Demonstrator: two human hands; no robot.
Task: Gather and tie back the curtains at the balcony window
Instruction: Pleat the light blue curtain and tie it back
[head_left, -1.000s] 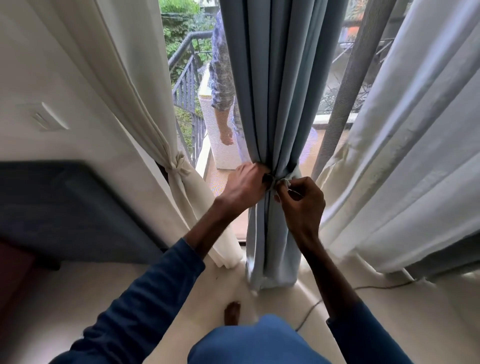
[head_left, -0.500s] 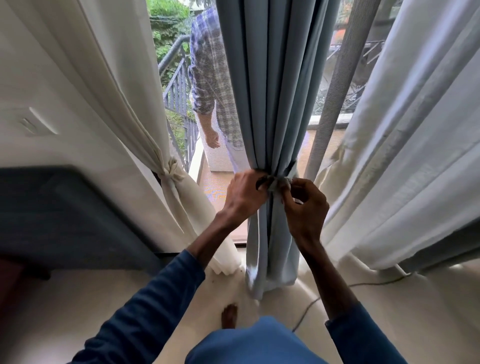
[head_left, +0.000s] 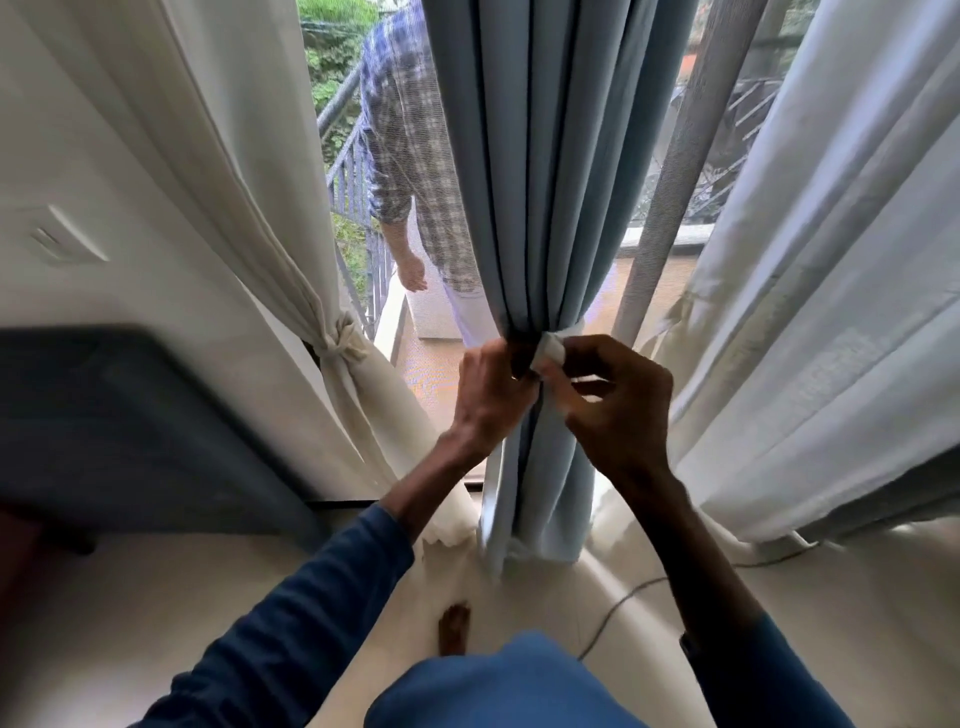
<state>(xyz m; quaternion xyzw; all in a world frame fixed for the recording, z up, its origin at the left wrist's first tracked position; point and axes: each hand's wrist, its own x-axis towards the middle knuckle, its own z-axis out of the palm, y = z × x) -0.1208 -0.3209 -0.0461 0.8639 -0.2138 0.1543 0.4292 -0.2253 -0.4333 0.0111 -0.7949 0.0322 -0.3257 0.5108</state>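
A matt, smooth-woven blue-grey cloth curtain (head_left: 540, 171) hangs in heavy folds beside a cream cotton-like curtain (head_left: 244, 171) and a white cloth curtain (head_left: 831, 291). A pale fabric tie (head_left: 551, 347) cinches the blue one. The floor (head_left: 130, 613) is glossy cream tile; the balcony railing (head_left: 358, 176) is painted metal.

Wall (head_left: 104, 130): pale, switch plate (head_left: 67, 244) mounted | Furniture: dark blurred headboard (head_left: 130, 431) lower left | Floor (head_left: 130, 623): light, thin cable (head_left: 618, 603) trailing | Window: daylight; balcony railing (head_left: 358, 171), greenery (head_left: 327, 47), person in checked shirt (head_left: 410, 156) outside.
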